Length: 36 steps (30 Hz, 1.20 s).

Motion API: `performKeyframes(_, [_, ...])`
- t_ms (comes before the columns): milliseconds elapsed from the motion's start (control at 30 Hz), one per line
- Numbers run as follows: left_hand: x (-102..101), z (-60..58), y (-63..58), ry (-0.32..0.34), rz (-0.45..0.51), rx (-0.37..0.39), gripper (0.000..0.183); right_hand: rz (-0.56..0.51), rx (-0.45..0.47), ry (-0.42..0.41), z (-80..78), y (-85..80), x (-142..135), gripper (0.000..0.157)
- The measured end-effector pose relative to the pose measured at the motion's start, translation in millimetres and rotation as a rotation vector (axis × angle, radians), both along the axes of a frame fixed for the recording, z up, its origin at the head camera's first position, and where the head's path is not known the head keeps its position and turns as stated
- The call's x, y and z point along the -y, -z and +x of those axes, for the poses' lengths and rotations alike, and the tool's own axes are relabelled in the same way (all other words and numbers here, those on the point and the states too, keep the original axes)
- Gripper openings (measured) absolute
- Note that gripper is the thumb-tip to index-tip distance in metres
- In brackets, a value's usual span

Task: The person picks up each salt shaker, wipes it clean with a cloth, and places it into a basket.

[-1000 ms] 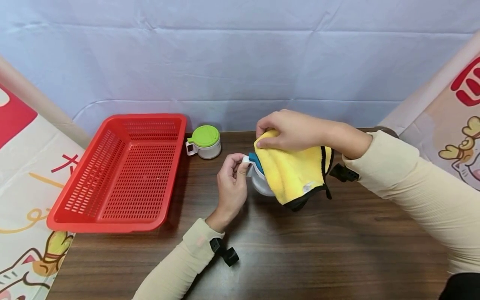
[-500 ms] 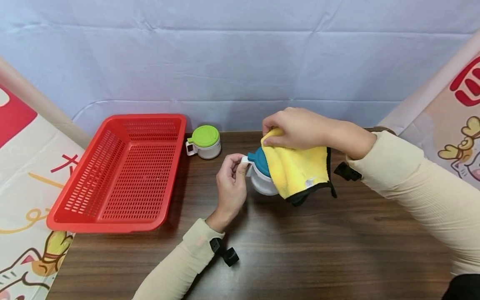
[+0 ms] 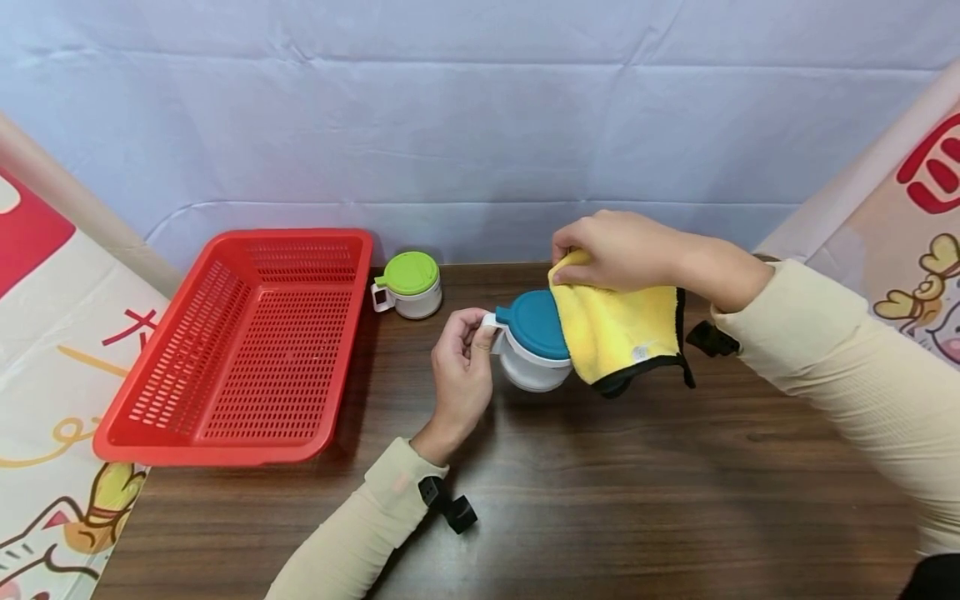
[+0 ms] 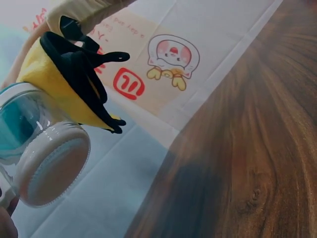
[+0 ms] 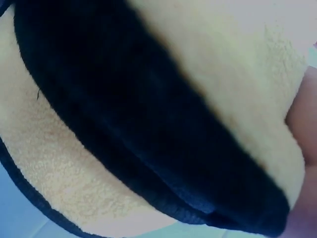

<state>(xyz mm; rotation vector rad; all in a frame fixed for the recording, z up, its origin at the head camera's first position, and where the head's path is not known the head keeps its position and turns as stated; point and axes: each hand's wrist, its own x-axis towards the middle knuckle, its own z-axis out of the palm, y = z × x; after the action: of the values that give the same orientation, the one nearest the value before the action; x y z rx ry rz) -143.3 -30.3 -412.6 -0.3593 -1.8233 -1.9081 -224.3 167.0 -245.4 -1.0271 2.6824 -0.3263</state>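
My left hand [image 3: 463, 375] pinches the white handle of a clear seasoning jar [image 3: 534, 373] with a blue lid [image 3: 536, 323]. In the left wrist view the jar's round base [image 4: 53, 166] shows, and the jar is tilted, held up off the table. My right hand [image 3: 618, 250] grips a yellow cloth [image 3: 618, 325] with black edging by its upper left corner. The cloth hangs down against the right side of the lid and jar, covering that side. In the right wrist view the cloth [image 5: 74, 163] fills most of the picture.
A red plastic basket [image 3: 341, 383] stands on the left of the brown wooden table [image 3: 637, 500]. Between it and the blue-lidded jar, near the back edge, sits a second jar with a green lid [image 3: 411, 273]. A pale cloth backdrop [image 3: 480, 125] rises behind the table.
My right hand and the yellow cloth have moved to the right across the jar, uncovering most of the blue lid. The left hand keeps its hold on the handle, nearly still.
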Motion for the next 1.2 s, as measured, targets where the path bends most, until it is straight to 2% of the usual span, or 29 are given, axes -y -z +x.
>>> performKeyframes(300, [0, -0.8, 0.3, 0.006, -0.004, 0.0, 0.013, 0.021, -0.005, 0.004, -11.9, 0.0, -17, 0.014])
performKeyframes(533, [1, -1.4, -2.1, 0.005, 0.008, -0.004, 0.015, 0.055, 0.002, 0.062, -20.6, -1.6, -31, 0.015])
performKeyframes(667, [2, -1.2, -1.6, 0.005, 0.008, -0.002, 0.014, 0.049, 0.022, 0.065, -24.3, -2.7, -40, 0.015])
performKeyframes(900, [2, -1.5, -0.8, 0.011, 0.012, 0.007, 0.014, 0.044, 0.092, 0.091, -24.8, -12.4, -49, 0.017])
performKeyframes(1200, [1, -1.8, -0.6, 0.013, 0.024, 0.009, 0.014, -0.004, 0.126, 0.077, -21.0, -23.0, -48, 0.017])
